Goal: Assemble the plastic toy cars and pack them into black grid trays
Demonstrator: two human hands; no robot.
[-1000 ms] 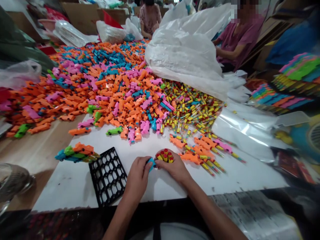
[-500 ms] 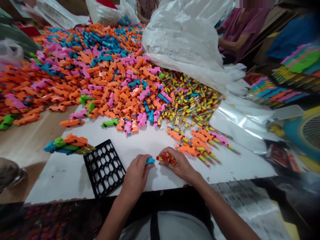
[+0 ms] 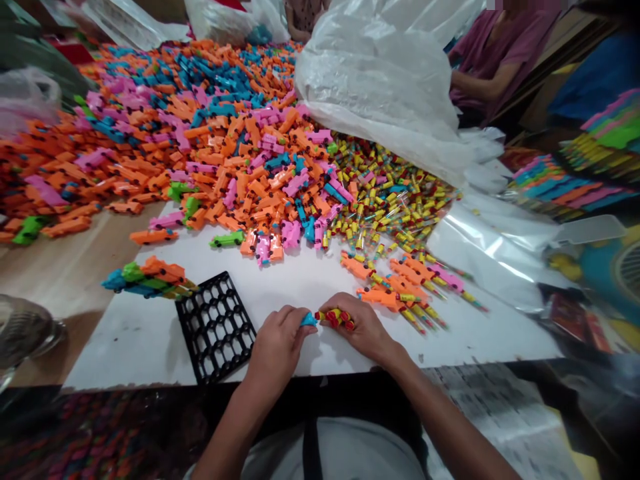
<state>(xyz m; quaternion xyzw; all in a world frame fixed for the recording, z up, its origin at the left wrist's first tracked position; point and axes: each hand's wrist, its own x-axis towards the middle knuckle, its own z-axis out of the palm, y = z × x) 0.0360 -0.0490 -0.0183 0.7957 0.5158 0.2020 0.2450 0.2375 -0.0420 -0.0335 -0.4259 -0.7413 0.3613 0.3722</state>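
My left hand [image 3: 281,337] is closed on a blue toy car [image 3: 309,319], most of it hidden by the fingers. Facing it, my right hand [image 3: 364,327] grips a bunch of small tubes with yellow and red ends [image 3: 341,318]. One tube's end points at the car and seems to meet it; whether it sits inside cannot be told. Left of my hands lies a black plastic grid tray [image 3: 216,327], with toy cars on tubes [image 3: 150,279] at its far left corner. To the right, orange and pink cars joined to tubes [image 3: 400,287] lie on the white board [image 3: 295,280].
A heap of toy cars [image 3: 215,160] covers the table's far side. Beside it are loose tubes [image 3: 390,200] and a large plastic bag [image 3: 375,73]. A person in a purple top [image 3: 493,67] sits at the far right. A glass jar [image 3: 27,330] stands at left.
The whole view has shifted slightly, so things appear farther right. The blue car and the pointing tube look a little closer together. Both hands keep their hold.
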